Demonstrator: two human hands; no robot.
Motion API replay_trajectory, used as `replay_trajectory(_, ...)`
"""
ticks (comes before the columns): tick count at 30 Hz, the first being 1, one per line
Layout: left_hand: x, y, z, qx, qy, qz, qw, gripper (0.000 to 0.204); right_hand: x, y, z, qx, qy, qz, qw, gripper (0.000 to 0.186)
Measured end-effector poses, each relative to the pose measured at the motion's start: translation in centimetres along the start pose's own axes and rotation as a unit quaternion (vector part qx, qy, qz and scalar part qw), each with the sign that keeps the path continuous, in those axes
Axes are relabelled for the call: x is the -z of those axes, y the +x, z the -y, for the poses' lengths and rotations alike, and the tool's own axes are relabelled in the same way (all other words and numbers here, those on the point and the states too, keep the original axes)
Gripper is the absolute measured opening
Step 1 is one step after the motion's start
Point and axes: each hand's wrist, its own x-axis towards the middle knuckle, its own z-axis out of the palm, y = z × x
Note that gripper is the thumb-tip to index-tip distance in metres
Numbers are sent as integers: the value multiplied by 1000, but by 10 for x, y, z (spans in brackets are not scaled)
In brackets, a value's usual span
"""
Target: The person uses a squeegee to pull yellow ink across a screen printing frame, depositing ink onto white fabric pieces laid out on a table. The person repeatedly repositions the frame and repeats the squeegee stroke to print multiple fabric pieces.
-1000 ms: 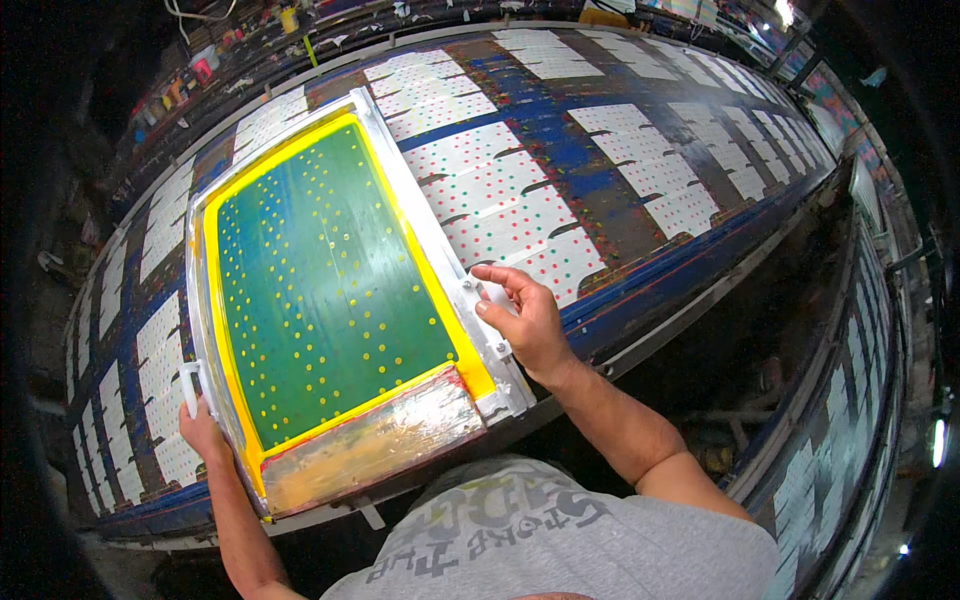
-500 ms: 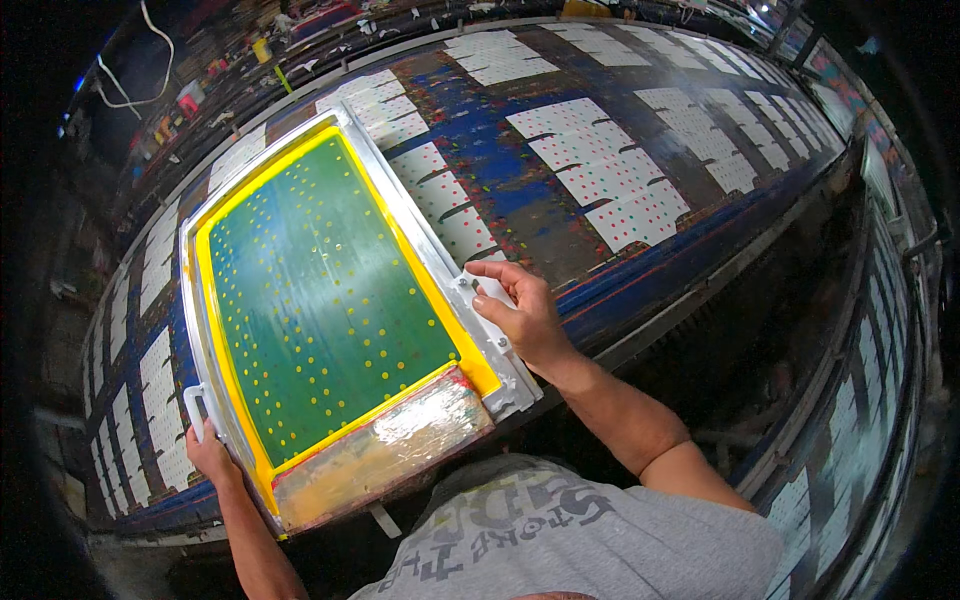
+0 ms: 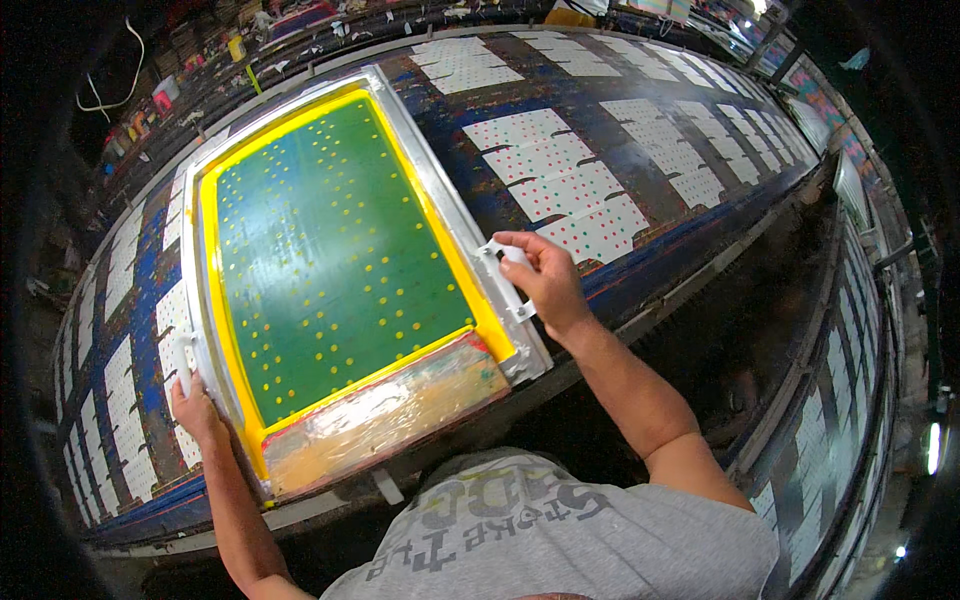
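Observation:
A screen-printing frame (image 3: 425, 170) tilts across the near part of a long table. Its green mesh (image 3: 330, 250) carries many small yellow dots and is bordered in yellow. My right hand (image 3: 548, 285) is closed around the white handle (image 3: 522, 308) on the frame's right side. On the other side, my left hand (image 3: 197, 408) grips a second white handle (image 3: 185, 352), its fingers partly hidden. Shiny tape, smeared and stained, covers the frame's near end (image 3: 390, 415). Whatever lies beneath the frame is hidden.
White slotted pieces with red and green dots (image 3: 555, 180) lie in rows along the dark, paint-stained table (image 3: 480, 200). More white pieces (image 3: 125, 410) extend to the left. Another table (image 3: 830, 440) with white pieces stands at the right. A white cord (image 3: 135, 70) hangs far left.
Both hands have carried the frame rightward along the table. It now covers the dotted pieces that showed beside its right edge. The view has shifted too.

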Motion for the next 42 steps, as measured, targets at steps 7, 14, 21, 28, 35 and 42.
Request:
replay_trajectory(7,-3,-20,-40,6,-91,17,996,15,19,-6,41,0,-44,-9,999,39)
replay_trajectory(14,-22,-35,-39,9,-69,-5,998,23,4,-5,31,0,-131,-56,990,34)
replay_trajectory(21,-41,-52,-53,15,-128,1,992,10,8,-4,16,-9,-129,-100,987,32)
replay_trajectory(28,-61,-54,-49,39,-111,-5,993,17,33,3,-3,-60,-100,-89,989,39)
replay_trajectory(35,-73,-58,-35,53,-138,6,989,17,44,4,-12,-54,-77,-113,989,41)
replay_trajectory(42,-78,-61,-37,61,-111,1,992,18,47,8,-7,-53,-80,-101,990,34)
